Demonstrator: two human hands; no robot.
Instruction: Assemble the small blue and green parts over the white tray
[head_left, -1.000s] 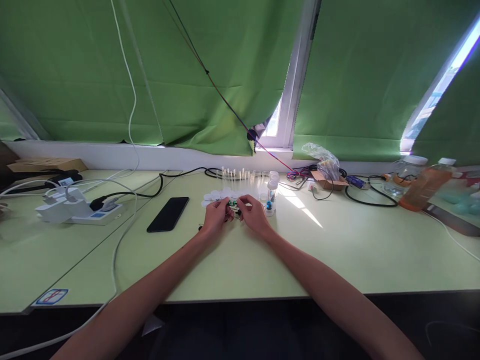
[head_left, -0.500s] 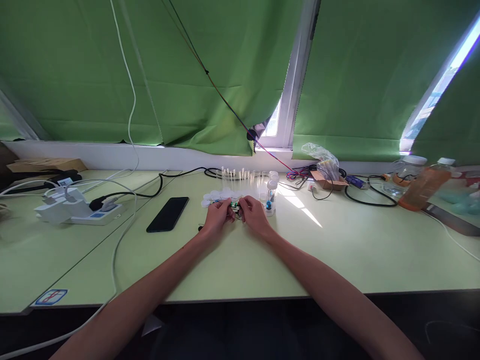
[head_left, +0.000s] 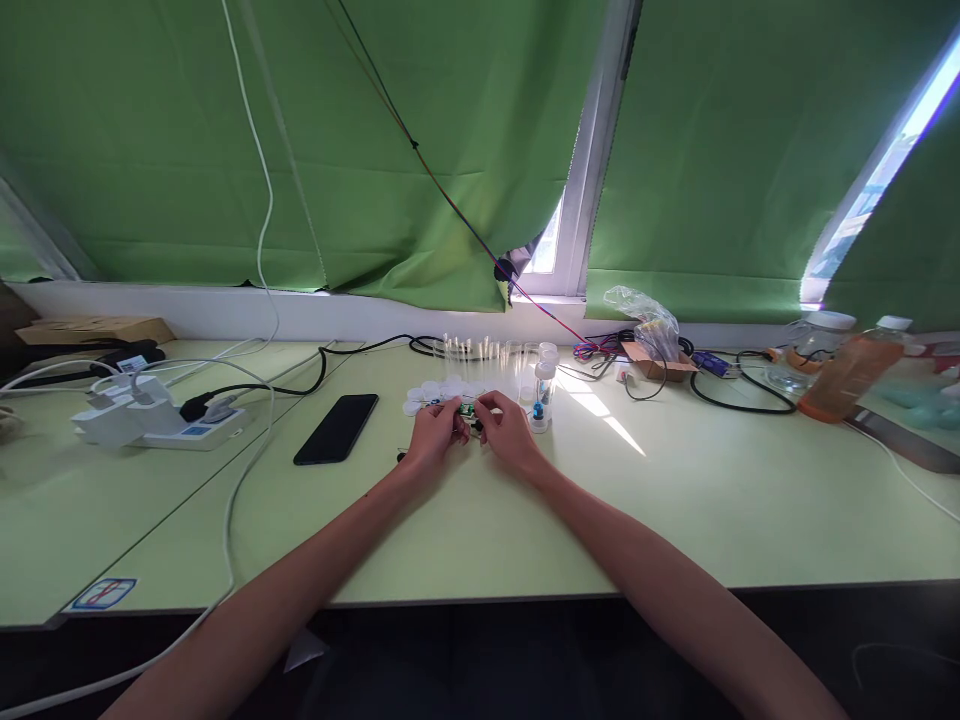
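Observation:
Between my two hands is a small green circuit board [head_left: 466, 410], with dark bits beneath it that are too small to make out. My left hand [head_left: 435, 432] pinches the board at its left end. From the right, my right hand [head_left: 504, 428] has its fingers closed at the board's other end. Just behind the hands lie several round white caps [head_left: 430, 389] and a row of clear tubes [head_left: 487, 365]. To the right of my right hand stands a clear tube with blue parts inside [head_left: 539, 400]. A small black piece [head_left: 402, 456] lies by my left wrist.
A black phone [head_left: 336, 429] lies left of my hands on the pale green table [head_left: 480, 540]. Further left, a white power strip [head_left: 187, 430] carries plugs and cables. At the back right are a cardboard box with a plastic bag [head_left: 660, 360], and an orange bottle [head_left: 851, 375].
My right fingers have shifted slightly at the board, and a little more of its green surface shows. My left hand has stayed nearly still.

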